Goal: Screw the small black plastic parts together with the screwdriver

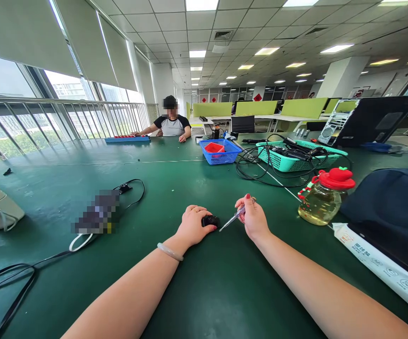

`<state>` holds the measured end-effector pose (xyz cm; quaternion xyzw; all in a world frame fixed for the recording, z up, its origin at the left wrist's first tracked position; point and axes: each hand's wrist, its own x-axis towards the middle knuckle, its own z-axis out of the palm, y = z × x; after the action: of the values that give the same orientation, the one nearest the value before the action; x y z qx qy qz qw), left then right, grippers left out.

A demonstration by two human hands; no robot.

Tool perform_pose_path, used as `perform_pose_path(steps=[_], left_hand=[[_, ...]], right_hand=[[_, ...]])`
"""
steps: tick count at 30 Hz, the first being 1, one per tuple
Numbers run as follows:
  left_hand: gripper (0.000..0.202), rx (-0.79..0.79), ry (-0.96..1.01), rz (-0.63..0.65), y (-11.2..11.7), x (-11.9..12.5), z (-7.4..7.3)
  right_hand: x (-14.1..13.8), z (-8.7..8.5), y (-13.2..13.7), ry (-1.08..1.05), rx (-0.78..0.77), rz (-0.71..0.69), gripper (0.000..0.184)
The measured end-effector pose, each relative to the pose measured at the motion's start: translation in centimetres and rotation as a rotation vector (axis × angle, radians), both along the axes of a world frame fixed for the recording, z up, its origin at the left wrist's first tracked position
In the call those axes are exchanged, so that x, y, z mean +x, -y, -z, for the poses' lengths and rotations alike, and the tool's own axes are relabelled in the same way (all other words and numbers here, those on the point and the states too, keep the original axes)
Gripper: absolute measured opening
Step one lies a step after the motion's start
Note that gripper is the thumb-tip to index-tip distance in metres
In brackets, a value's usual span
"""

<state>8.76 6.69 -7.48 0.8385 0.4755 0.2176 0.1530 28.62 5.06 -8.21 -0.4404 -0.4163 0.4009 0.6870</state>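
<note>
My left hand (193,226) is closed around a small black object (211,220) on the green tabletop (204,292), its thumb along the near side. Fingers cover part of that object, and its exact kind does not show. In my right hand (255,221) is a thin screwdriver (232,220) with a see-through handle, pinched between thumb and fingers. Its metal tip points down and left, close to the right end of the black object. I cannot tell whether the two touch.
Behind my hands stand a blue basket (221,160) with a red piece and a teal basket (284,165) heaped with black cables. A red-lidded jar (322,205) and a long white box (376,263) are at right. Across the table sits a person (172,123).
</note>
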Motion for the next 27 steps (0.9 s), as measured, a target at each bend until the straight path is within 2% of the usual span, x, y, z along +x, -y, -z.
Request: perform_pose_path(steps=[7, 13, 19, 24, 27], left_hand=[[0.041, -0.022, -0.013, -0.012, 0.2, 0.0, -0.1], [0.041, -0.030, -0.020, -0.019, 0.2, -0.1, -0.1], [0.040, 0.000, -0.032, -0.017, 0.1, 0.0, 0.2], [0.036, 0.001, -0.029, -0.025, 0.1, 0.1, 0.2], [0.037, 0.008, -0.031, -0.032, 0.1, 0.2, 0.2]], right_hand=[[-0.3, -0.3, 0.4, 0.067, 0.010, -0.065, 0.057], [-0.4, -0.7, 1.4, 0.279, 0.099, -0.062, 0.055], [-0.7, -1.5, 3.0, 0.691, 0.399, 0.026, 0.044], [-0.9, -2.0, 3.7, 0.988, 0.747, -0.028, 0.028], [-0.9, -2.0, 3.7, 1.049, 0.819, -0.025, 0.023]])
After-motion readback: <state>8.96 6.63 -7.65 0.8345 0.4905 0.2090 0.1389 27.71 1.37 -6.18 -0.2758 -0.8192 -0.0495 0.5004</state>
